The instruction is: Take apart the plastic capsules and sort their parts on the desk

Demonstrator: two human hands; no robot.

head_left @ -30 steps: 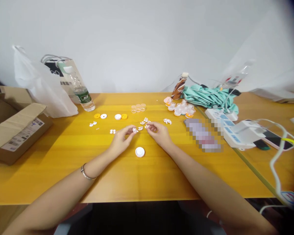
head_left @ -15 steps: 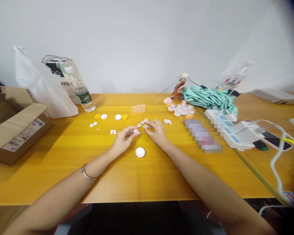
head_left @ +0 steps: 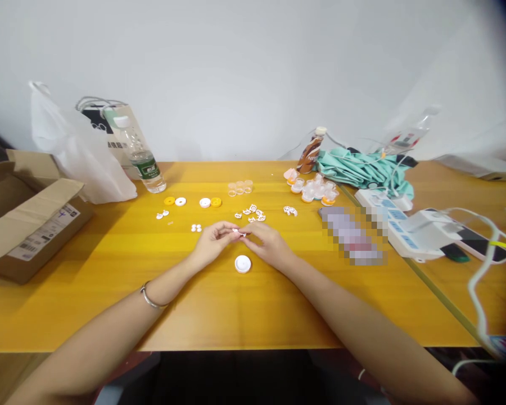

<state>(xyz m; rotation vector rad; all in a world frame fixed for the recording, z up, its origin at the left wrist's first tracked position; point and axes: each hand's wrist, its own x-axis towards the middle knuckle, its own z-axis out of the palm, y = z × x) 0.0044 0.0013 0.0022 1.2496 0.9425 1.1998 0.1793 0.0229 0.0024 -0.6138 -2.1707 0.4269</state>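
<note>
My left hand (head_left: 215,241) is closed in a pinch on a small white plastic piece (head_left: 236,230), mostly hidden by the fingertips. My right hand (head_left: 266,242) meets it from the other side, its thumb and forefinger closed on the white plastic at the same spot. Just beyond the fingers lies a loose group of white perforated pieces (head_left: 253,208). A round white cap-like part (head_left: 243,264) sits on the table below both hands. Small white discs (head_left: 196,228) lie left of my left hand.
Yellow and white rings (head_left: 210,202) and clear cups (head_left: 240,187) lie farther back. Orange-based clear cups (head_left: 316,188) stand at right, near a brown bottle (head_left: 312,151), power strip (head_left: 398,225) and blurred phone-like object (head_left: 349,233). A cardboard box (head_left: 34,225) and water bottle (head_left: 147,169) are left.
My right hand has left the perforated pieces and come toward me and left, to my left hand. The piece in my left hand has turned and is now more covered by fingers.
</note>
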